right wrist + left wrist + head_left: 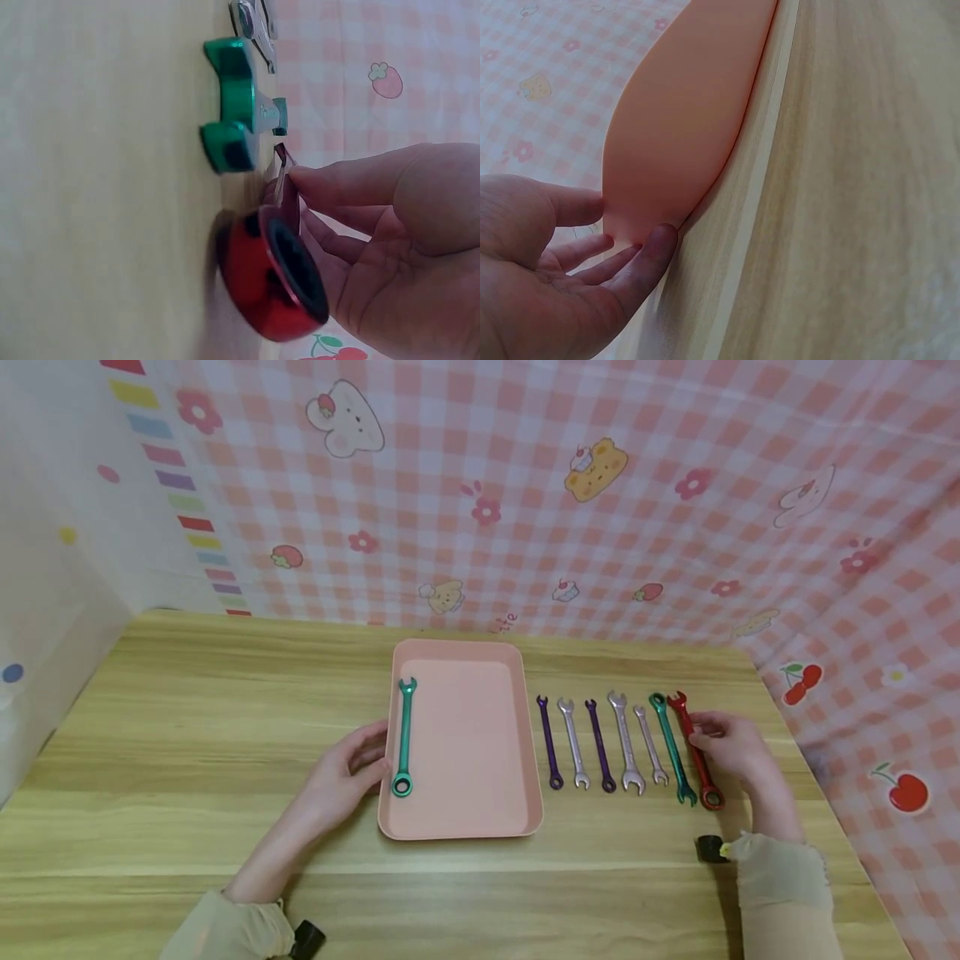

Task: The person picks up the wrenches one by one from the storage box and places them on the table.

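Note:
A pink tray (468, 752) lies on the wooden table, with a green wrench (406, 731) lengthwise along the inside of its left wall. Against the tray's outer left wall rests my left hand (341, 781), its fingertips touching the side in the left wrist view. My right hand (735, 747) pinches a red wrench (699, 758) between thumb and fingers, at the right end of a row of wrenches. The red wrench's ring end (274, 277) faces the right wrist camera. Just left of it lies another green wrench (673, 749).
Between tray and green wrench stand a purple wrench (549, 743), a silver wrench (574, 743), a second purple wrench (599, 745), a large silver wrench (626, 743) and a small silver wrench (650, 746). A checked cloth (465, 468) hangs behind the table and along its right side.

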Demonstrator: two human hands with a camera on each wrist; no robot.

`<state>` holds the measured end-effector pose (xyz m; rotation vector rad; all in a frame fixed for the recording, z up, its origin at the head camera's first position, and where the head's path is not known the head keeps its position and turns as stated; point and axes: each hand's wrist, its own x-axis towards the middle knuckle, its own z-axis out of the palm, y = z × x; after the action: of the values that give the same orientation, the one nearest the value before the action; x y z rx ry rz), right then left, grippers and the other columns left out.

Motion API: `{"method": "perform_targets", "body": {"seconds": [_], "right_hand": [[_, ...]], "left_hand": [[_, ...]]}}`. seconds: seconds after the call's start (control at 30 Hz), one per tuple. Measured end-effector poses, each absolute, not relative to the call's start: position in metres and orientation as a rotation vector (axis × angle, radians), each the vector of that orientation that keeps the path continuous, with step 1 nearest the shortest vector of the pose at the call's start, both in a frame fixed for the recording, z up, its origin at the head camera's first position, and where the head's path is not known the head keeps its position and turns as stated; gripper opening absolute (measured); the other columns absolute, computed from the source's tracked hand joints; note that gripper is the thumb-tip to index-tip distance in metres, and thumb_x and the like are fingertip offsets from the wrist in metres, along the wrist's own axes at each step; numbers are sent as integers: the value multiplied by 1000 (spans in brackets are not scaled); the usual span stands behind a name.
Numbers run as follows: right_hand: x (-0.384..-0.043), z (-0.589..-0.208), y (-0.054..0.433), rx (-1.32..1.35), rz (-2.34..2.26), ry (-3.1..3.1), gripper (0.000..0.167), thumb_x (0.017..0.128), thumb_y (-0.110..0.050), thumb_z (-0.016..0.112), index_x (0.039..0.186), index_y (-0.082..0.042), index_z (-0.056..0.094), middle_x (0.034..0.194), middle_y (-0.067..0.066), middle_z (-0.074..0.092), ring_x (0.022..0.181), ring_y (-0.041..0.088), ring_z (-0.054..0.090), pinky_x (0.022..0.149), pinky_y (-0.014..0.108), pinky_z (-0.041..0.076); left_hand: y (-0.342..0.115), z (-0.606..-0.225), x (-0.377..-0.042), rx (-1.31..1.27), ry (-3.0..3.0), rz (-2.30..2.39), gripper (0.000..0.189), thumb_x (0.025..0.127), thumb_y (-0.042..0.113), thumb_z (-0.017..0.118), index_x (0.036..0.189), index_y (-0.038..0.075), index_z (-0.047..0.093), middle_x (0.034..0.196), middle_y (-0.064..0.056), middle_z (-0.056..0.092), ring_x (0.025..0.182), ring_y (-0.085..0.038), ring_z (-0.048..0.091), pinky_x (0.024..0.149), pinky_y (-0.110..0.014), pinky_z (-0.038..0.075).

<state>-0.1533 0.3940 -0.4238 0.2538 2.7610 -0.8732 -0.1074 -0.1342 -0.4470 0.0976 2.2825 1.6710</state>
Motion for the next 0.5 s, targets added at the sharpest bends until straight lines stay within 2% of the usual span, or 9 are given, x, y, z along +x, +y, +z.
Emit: {"method": "perform_targets", "body": {"seconds": [0.13,0.33,0.4,0.5], "right_hand": [[-152,-422,391,275,-794,2768,47,106,-12,54,147,10,50,131,34,59,109,39,59,78,23,48],[-151,-421,389,323,-786,2757,47,107,-11,53,148,10,48,136,36,56,115,45,57,89,42,54],[-151,-421,389,317,-782,2772,45,106,-11,54,146,10,50,134,37,57,115,46,58,88,41,54],[-152,-421,390,285,-757,2809,42,105,-10,56,141,12,54,129,37,62,113,46,61,82,33,52]], "left_hand": [[-134,-447,-107,106,2289,1670,55,107,5,55,159,-1,38,156,-28,52,145,-43,53,106,-35,60],[-134,-446,-107,99,2280,1678,55,107,5,54,160,-1,38,156,-29,52,145,-43,53,104,-32,60],[-134,-446,-107,100,2279,1678,55,107,5,54,160,-1,38,156,-29,52,146,-43,53,105,-34,60],[-135,-446,-107,98,2276,1679,55,107,5,54,160,-1,37,157,-29,51,146,-43,53,108,-38,60]]}}
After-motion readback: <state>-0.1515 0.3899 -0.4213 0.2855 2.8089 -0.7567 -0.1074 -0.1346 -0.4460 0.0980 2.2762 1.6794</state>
